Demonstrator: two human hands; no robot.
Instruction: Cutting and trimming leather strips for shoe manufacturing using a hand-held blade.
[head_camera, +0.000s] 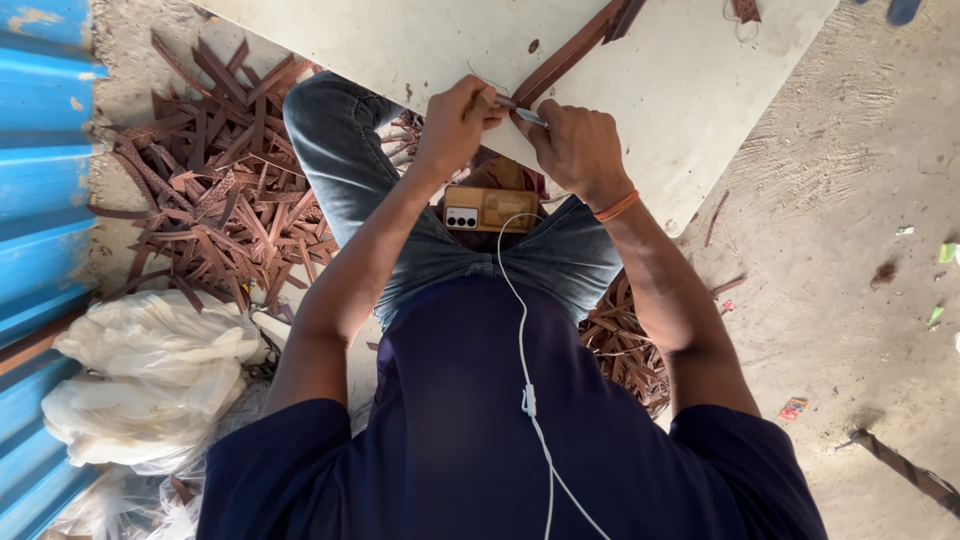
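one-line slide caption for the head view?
Seated person's left hand and right hand work a brown leather strip with a small metal tool on a white board.

My left hand (455, 125) pinches a brown strap (570, 55) at the white worktop (660, 110) edge; my right hand (578, 150) holds a thin metal tool (528, 117) against it. A phone (490, 209) rests on my lap, strap offcuts (215, 190) piled beside my left knee.
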